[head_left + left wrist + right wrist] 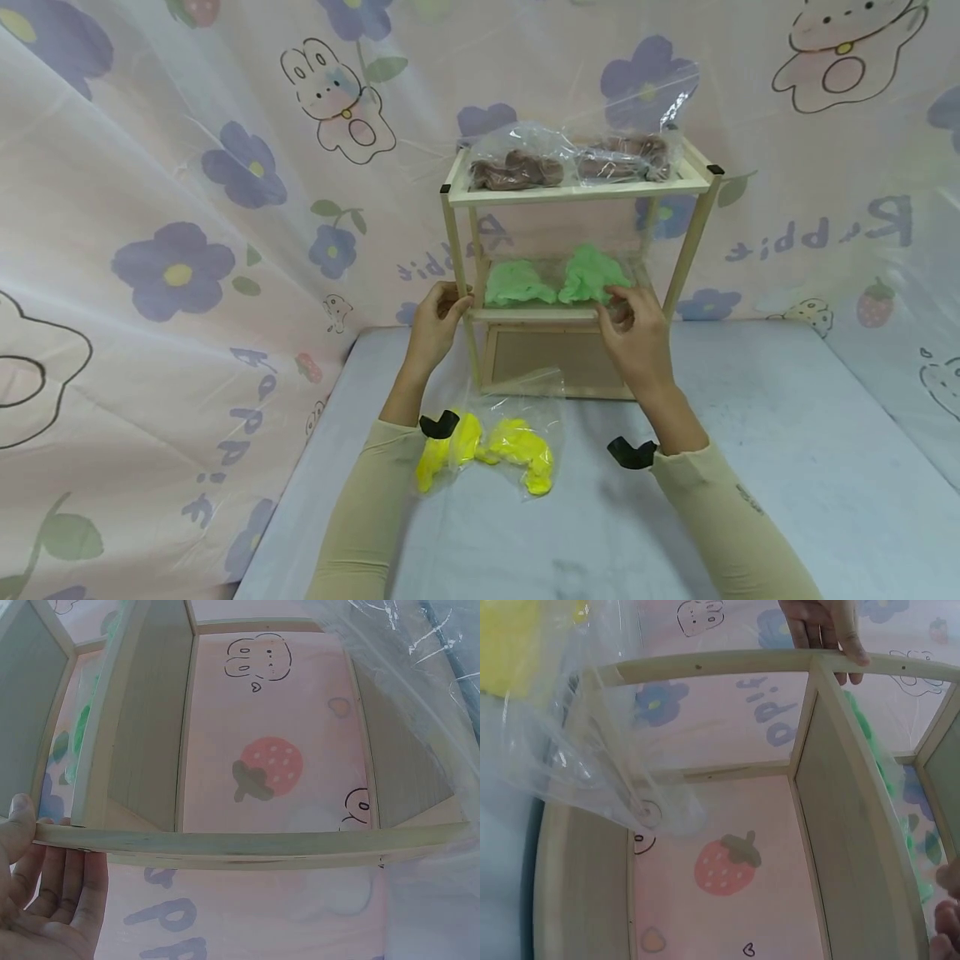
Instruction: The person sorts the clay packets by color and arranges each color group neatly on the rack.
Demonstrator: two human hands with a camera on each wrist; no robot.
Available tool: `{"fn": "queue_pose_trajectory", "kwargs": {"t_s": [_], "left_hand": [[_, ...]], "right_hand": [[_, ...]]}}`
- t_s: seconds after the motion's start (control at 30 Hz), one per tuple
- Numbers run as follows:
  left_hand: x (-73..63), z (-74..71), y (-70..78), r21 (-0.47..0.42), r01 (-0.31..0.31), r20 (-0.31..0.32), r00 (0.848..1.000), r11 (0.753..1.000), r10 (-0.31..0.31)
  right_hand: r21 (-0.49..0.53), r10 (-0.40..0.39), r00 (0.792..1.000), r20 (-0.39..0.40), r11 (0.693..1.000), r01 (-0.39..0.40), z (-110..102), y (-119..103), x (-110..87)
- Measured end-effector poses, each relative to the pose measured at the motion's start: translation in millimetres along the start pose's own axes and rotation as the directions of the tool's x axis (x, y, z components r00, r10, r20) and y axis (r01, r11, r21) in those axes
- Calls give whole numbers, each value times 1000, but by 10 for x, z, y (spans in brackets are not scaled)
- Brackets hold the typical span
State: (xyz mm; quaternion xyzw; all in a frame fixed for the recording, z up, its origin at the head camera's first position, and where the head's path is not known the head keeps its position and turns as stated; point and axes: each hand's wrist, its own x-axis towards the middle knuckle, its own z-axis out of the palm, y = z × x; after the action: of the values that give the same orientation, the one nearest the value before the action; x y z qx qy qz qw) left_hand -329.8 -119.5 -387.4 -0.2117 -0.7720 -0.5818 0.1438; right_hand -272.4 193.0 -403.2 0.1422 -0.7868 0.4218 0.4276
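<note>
Both hands at the middle tier. A pale wooden three-tier rack (686, 250) stands upright near the back edge of the white-covered table (780, 475). Two crumpled light-green soft lumps (517, 283) lie side by side on its middle shelf (540, 315), close to the front edge, the right one heaped higher. Clear film seems to wrap them.

Left hand (435, 327): grips the rack at that shelf's front left corner, thumb on one side of the post, fingers on the other. Right hand (637, 337): at the shelf's front edge, right of centre, fingers curled just beside the right green lump; cannot tell whether they pinch film.

Top shelf: clear plastic bag of brown lumps (517, 172), near the front edge. On the table, before the rack's front left corner: clear plastic bag of bright yellow lumps (521, 446), neither hand on it.

Step in hand, as I judge it: settling the green lumps, left hand steadying the frame. Next move probably calls for flattening the right lump back from the edge, then releasing without dragging film.
</note>
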Motion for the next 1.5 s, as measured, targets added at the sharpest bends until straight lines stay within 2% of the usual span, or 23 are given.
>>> {"fn": "queue_pose_trajectory", "kwargs": {"t_s": [0.2, 0.5, 0.77, 0.93, 1.13, 1.27, 1.33, 1.5], "left_hand": [[1, -1, 2, -9, 7, 0, 1000, 1000, -7], [10, 0, -1, -7, 9, -2, 1000, 1000, -9], [8, -5, 5, -3, 9, 0, 1000, 1000, -9], [10, 3, 5, -2, 14, 0, 1000, 1000, -14], [17, 10, -3, -6, 10, 0, 1000, 1000, -10], [18, 8, -1, -3, 13, -5, 1000, 1000, -13], [15, 6, 2, 0, 17, -6, 1000, 1000, -17], [8, 2, 6, 3, 25, -4, 1000, 1000, -25]], "right_hand": [[43, -106, 994, -27, 993, 107, 15, -31, -123], [58, -163, 984, 73, 986, 159, 80, -155, -443], [96, -119, 979, 165, 990, 104, 101, -169, -675], [130, -65, 957, 283, 991, 29, 95, -187, -825], [79, 17, 906, 423, 995, -55, 50, -238, -991], [44, 40, 853, 520, 996, -74, 25, -260, -1089], [33, 58, 815, 577, 995, -94, 23, -264, -1141], [-17, 138, 691, 709, 984, -179, 51, -266, -1275]]}}
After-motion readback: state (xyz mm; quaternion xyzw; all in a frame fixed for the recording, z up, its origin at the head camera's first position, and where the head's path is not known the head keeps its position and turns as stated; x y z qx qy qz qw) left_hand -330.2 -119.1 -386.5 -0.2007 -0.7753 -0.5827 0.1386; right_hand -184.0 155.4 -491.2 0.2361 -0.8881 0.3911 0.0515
